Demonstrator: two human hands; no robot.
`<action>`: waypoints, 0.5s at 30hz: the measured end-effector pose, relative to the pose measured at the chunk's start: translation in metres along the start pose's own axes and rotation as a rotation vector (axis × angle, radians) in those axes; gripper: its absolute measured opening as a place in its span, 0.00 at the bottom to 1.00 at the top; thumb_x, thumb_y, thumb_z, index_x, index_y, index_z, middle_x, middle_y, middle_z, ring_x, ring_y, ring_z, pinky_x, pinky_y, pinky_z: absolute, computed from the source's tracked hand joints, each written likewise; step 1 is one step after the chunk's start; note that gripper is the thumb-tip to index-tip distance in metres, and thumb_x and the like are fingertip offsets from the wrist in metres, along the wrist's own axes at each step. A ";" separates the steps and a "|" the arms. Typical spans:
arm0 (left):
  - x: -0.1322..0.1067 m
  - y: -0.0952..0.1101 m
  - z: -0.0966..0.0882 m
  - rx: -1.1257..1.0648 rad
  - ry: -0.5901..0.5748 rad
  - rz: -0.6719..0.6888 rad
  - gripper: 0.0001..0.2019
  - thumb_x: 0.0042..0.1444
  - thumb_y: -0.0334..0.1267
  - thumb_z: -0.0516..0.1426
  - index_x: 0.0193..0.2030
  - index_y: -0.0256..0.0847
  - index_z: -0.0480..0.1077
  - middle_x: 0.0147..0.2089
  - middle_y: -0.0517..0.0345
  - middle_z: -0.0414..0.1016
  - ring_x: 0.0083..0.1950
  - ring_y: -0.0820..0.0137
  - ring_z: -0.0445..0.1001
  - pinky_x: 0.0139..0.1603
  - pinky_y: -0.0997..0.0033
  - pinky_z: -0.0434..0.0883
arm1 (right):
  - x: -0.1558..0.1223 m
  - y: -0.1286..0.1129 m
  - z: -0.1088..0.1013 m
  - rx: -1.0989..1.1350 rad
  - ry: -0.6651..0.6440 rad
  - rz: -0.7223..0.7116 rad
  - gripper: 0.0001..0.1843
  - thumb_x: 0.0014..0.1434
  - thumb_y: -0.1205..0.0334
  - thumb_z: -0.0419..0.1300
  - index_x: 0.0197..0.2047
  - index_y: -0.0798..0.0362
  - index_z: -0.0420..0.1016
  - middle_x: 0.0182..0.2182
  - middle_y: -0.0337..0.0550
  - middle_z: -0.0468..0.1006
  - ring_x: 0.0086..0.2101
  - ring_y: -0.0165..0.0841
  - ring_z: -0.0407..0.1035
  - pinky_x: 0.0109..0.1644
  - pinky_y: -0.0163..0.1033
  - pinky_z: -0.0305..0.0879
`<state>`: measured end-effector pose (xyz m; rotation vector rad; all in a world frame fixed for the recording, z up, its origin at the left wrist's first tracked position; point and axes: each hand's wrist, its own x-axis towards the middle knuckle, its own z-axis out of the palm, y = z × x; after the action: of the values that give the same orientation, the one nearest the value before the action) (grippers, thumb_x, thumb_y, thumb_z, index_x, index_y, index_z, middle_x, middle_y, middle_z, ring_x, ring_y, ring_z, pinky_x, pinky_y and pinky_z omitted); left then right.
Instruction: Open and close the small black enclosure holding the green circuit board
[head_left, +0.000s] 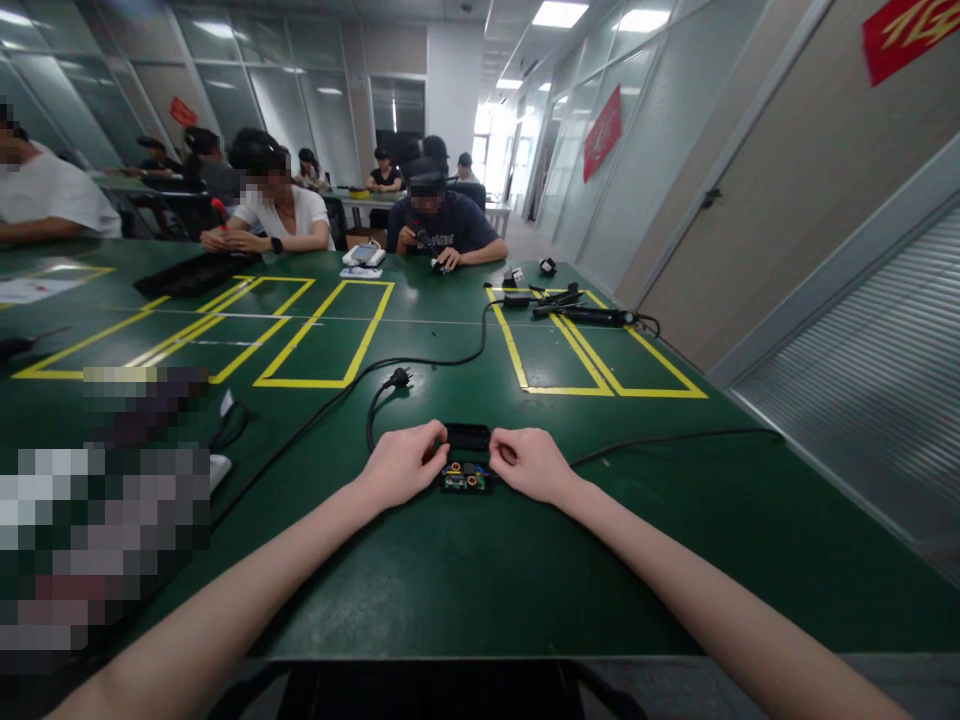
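In front of me a black plastic adapter cover (468, 437) is held with its hollow inside facing me. My left hand (403, 465) pinches its left end between thumb and fingers. At its right end my right hand (534, 465) is closed in the same way, fingers curled. Just below the cover, nearer to me, lies a circuit board (465, 478) with copper coils and coloured parts, in a dark shell. Black leads run off on both sides: one curves to a mains plug (398, 378) behind my left hand, and another cable (675, 437) stretches right.
Yellow tape outlines (324, 383) mark the green table (360, 600). Black cables and a black rod-like tool (592, 315) lie at the far right. A black tray (191, 273) stands far left. Across the table a person (450, 230) handles small parts. The left foreground is pixelated.
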<state>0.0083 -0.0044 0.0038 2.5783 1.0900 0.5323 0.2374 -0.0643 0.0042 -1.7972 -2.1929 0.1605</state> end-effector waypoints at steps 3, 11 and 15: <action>0.008 0.002 -0.001 -0.002 -0.022 -0.046 0.08 0.66 0.41 0.54 0.48 0.45 0.70 0.26 0.66 0.71 0.27 0.68 0.72 0.30 0.72 0.58 | 0.005 -0.010 0.000 -0.054 -0.009 0.044 0.15 0.64 0.62 0.59 0.25 0.51 0.75 0.22 0.41 0.78 0.26 0.35 0.72 0.31 0.37 0.51; 0.014 0.006 -0.003 0.050 -0.060 -0.077 0.17 0.68 0.48 0.55 0.59 0.47 0.72 0.27 0.63 0.74 0.31 0.64 0.77 0.31 0.71 0.59 | 0.010 -0.019 -0.007 -0.168 -0.051 0.091 0.21 0.67 0.57 0.58 0.23 0.50 0.78 0.23 0.48 0.81 0.27 0.40 0.75 0.30 0.39 0.52; 0.025 -0.001 -0.008 0.015 -0.109 -0.060 0.31 0.62 0.52 0.61 0.69 0.45 0.66 0.24 0.66 0.71 0.28 0.65 0.75 0.30 0.72 0.59 | 0.015 -0.017 -0.007 -0.148 -0.011 0.156 0.20 0.63 0.53 0.62 0.21 0.50 0.74 0.21 0.44 0.78 0.26 0.38 0.73 0.28 0.38 0.48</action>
<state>0.0202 0.0151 0.0157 2.5453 1.1337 0.3664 0.2213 -0.0544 0.0178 -2.0529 -2.1210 0.0424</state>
